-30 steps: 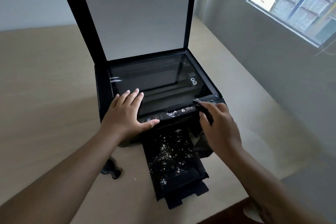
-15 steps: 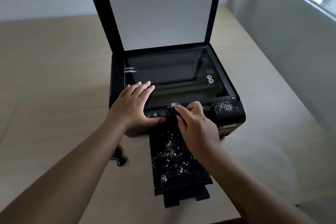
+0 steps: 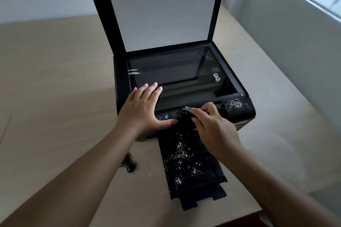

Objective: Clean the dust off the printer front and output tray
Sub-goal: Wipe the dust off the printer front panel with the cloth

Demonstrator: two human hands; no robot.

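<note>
On the front strip of the black printer (image 3: pixel 121 86), the fingers (image 3: pixel 201 114) of your right hand (image 3: pixel 215 131) are bent and pinch a small dark tool (image 3: pixel 186 112). Its grey tip touches the strip just right of the round buttons (image 3: pixel 170 115). You cannot tell from here if it is a brush or a cloth.

The fingers (image 3: pixel 149 90) of your left hand (image 3: pixel 142 110) are straight and close together. They lie flat on the near left corner of the scanner glass (image 3: pixel 175 68). The thumb (image 3: pixel 168 121) rests along the front edge under the buttons. That hand holds nothing.

White dust specks (image 3: pixel 237 105) sit on the front right corner of the printer, just right of your right hand. More white specks cover the output tray (image 3: pixel 206 177), which sticks out of the front toward you, below your right hand.

The lid (image 3: pixel 162 9) stands straight up at the back, with its white side facing you. Two small white rings (image 3: pixel 216 77) show at the right side of the glass. The printer sits on a tan table (image 3: pixel 55 79). A small black thing (image 3: pixel 130 166) lies on the table left of the tray, partly behind your left arm.
</note>
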